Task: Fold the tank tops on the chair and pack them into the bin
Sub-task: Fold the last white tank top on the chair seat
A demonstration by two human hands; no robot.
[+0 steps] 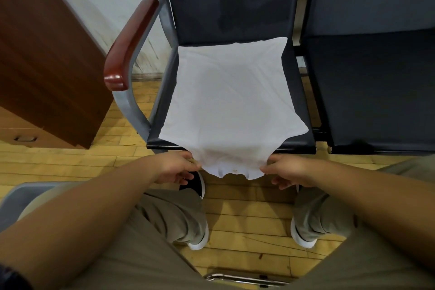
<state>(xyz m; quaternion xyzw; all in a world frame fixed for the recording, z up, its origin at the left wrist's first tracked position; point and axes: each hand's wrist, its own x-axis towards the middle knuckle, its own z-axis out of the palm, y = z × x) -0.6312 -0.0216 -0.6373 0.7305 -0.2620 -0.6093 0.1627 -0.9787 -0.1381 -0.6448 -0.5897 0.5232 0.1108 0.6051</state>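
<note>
Head view: the dark chair point(235, 7) carries one white tank top point(230, 96) spread flat on its seat, with the near end hanging over the front edge. The left hand point(175, 167) and right hand point(289, 172) each keep a pinching grip on that end. Folding looks barely begun, and packing is not yet done.

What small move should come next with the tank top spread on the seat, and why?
Probably lift the near end and fold it toward the backrest. Both the left hand and right hand pinch the white tank top where it overhangs the front of the chair seat; the rest lies flat.
</note>
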